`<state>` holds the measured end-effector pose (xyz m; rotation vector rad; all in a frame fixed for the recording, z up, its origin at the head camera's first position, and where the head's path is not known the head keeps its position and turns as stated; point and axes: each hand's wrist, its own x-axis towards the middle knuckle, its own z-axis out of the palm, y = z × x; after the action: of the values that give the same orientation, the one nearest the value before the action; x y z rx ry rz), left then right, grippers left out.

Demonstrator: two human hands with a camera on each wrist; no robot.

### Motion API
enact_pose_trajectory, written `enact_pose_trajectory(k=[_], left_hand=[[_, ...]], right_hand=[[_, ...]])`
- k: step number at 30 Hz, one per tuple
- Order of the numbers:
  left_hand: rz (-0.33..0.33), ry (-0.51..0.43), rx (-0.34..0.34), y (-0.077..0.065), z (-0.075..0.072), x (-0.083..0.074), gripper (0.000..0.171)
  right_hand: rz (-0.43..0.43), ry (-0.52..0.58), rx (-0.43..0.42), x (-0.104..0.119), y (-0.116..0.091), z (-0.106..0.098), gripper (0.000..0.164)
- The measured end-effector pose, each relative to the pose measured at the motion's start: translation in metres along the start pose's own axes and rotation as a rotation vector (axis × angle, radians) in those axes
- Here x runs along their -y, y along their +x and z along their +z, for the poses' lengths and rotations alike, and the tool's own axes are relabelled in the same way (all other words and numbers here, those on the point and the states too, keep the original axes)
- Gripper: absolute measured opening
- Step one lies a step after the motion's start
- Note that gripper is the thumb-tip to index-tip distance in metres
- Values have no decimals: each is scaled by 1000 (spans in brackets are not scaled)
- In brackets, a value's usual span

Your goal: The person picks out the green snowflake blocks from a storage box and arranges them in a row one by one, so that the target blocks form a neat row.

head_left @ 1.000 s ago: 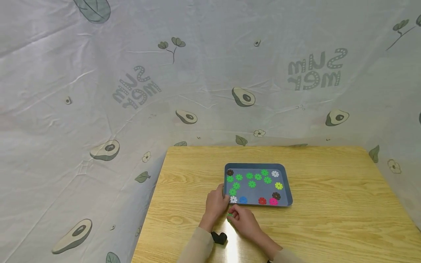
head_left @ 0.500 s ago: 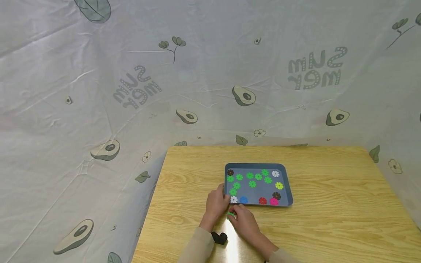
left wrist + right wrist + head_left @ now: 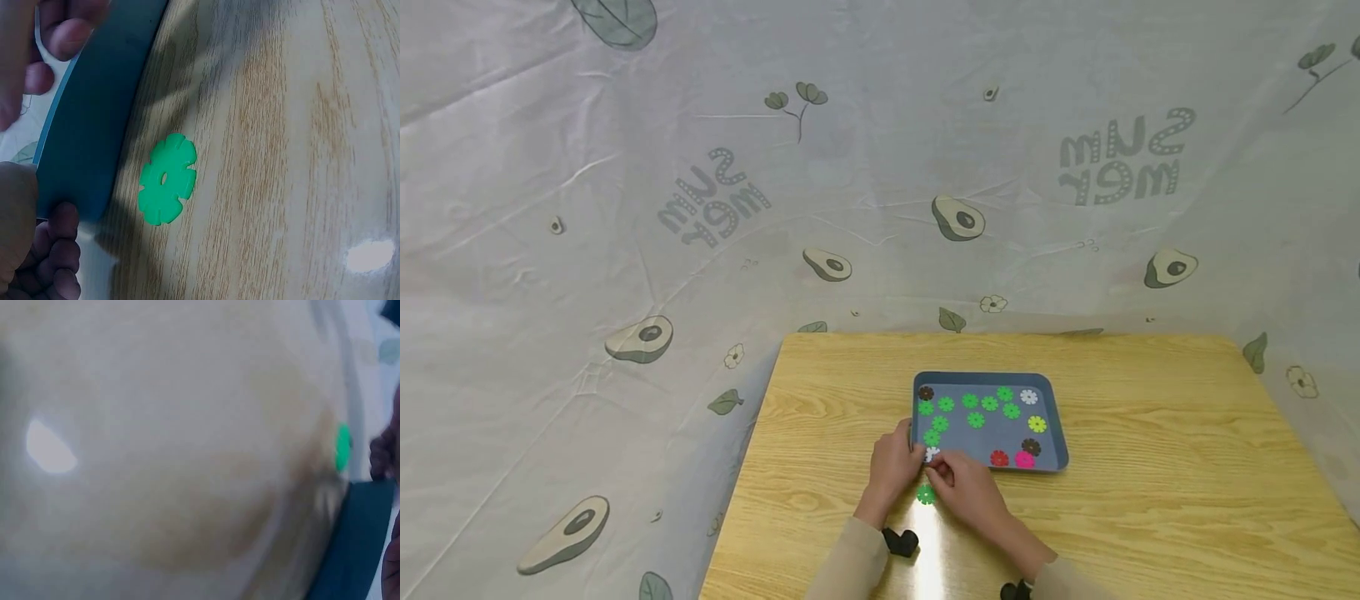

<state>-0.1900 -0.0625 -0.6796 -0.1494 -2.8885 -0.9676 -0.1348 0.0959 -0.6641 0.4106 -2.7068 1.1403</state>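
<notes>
My left hand (image 3: 893,465) holds the near left corner of a blue-grey tray (image 3: 1056,433), thumb over the rim and fingers curled outside the wall. A green flower-shaped disc (image 3: 926,495) with a slotted edge lies flat on the table before the tray; the left wrist view shows the same disc (image 3: 181,181) close to the tray wall (image 3: 90,125). Over the tray's front rim reaches my right hand (image 3: 968,490), fingers bent and thumb apart from them, with nothing visible between. Its fingertips are beside a white flower disc (image 3: 932,453). The right hand hides the tray floor beneath it.
Inside the tray lie several green discs (image 3: 975,420), plus brown (image 3: 1031,447), red (image 3: 999,458), pink (image 3: 1025,460), yellow (image 3: 1037,424) and white ones (image 3: 1028,397). A black wrist piece (image 3: 901,542) sits by the left sleeve. A printed curtain (image 3: 880,167) hangs behind the wooden table (image 3: 1165,433).
The right hand has let go of the green disc, which now lies on the table, and has moved up over the tray's front rim, covering the blue disc. My left hand stays on the tray.
</notes>
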Motion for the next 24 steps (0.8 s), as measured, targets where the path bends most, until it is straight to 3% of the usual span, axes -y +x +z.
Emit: enact_pose_trajectory(k=[7,15,19,24], left_hand=[[-4,-14,16,1,0,-1,47],[-38,-21,57,1,2,1,49],[-32,-15,47,1,1,1,49],[-28,-21,37,1,0,3,48]], right_hand=[[127,33,-4,-25,35,-21,13],[329,-70,39,-75,62,-38,35],[332,-115,77,-84,66,-41,42],[330,-150,104,-83,70,-39,37]])
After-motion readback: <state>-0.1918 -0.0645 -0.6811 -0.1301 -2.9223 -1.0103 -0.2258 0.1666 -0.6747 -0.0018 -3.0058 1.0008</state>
